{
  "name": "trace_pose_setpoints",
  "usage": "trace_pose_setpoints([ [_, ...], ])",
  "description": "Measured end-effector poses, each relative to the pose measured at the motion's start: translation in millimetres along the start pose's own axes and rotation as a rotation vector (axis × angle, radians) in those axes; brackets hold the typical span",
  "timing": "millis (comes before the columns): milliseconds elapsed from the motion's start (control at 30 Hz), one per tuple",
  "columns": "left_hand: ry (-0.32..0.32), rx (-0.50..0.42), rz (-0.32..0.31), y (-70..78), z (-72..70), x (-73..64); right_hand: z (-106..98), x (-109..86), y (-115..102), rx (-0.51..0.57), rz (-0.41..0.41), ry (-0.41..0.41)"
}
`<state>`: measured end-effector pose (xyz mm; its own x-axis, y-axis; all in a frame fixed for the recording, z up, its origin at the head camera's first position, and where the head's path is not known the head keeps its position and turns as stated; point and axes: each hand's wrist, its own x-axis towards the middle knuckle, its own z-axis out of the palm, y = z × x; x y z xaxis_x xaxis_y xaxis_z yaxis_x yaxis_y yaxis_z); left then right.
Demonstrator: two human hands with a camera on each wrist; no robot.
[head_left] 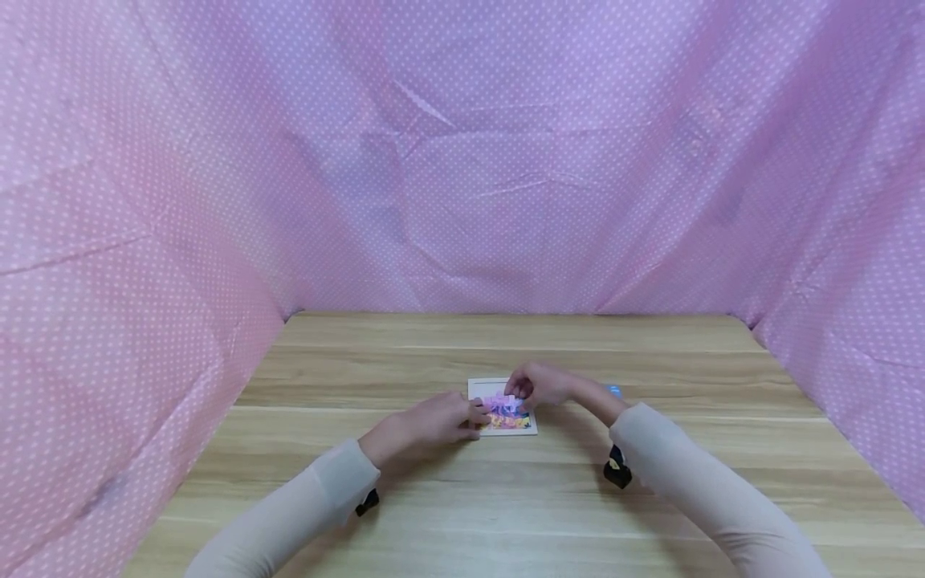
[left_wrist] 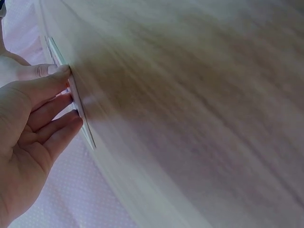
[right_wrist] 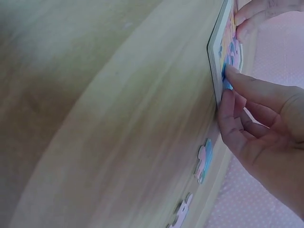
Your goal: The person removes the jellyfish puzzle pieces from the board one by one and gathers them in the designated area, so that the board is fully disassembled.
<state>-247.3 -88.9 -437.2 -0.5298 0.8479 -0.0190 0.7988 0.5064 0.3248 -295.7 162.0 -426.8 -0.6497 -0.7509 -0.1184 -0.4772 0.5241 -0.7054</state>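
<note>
A jigsaw puzzle board [head_left: 474, 387] with a pale frame lies flat on the table. Its picture [head_left: 509, 421] is pink, yellow and blue, and a white strip shows near the far side. At the board's left edge rests my left hand [head_left: 441, 417], relaxed fingers touching the frame and the picture. My right hand [head_left: 542, 384] is over the right side, thumb and fingers curled together. In the right wrist view they pinch a small blue puzzle piece [right_wrist: 226, 84] close to the frame; the fingers hide part of it.
Loose puzzle pieces, one pink and blue [right_wrist: 204, 161] and one pale [right_wrist: 181, 211], lie beside my right hand. In the head view a blue piece [head_left: 614, 391] shows behind the right forearm. Pink dotted cloth [head_left: 462, 201] surrounds the wooden table [head_left: 462, 514].
</note>
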Motion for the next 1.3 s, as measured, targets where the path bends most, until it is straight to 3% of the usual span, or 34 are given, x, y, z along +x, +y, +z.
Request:
trace_pose_setpoints([
  [167, 0.003, 0.029, 0.039, -1.1, 0.2, 0.1, 2, -1.1, 1, 0.014, 0.008, 0.003],
  [400, -0.004, 0.001, 0.025, -3.0, -0.2, 1.5, 3, 0.9, 3, -0.005, 0.029, 0.022],
  [633, 0.000, 0.000, 0.001, 5.0, -6.5, 5.4, 2, 2.5, 3, -0.006, 0.005, 0.021],
  [867, -0.051, 0.034, -0.048, 8.3, -1.9, 15.0, 0, 2.6, 2, 0.010, 0.017, 0.003],
  [1300, -0.053, 0.091, -0.043, 10.2, 0.2, 20.1, -1, -1.1, 2, 0.008, 0.015, 0.020],
])
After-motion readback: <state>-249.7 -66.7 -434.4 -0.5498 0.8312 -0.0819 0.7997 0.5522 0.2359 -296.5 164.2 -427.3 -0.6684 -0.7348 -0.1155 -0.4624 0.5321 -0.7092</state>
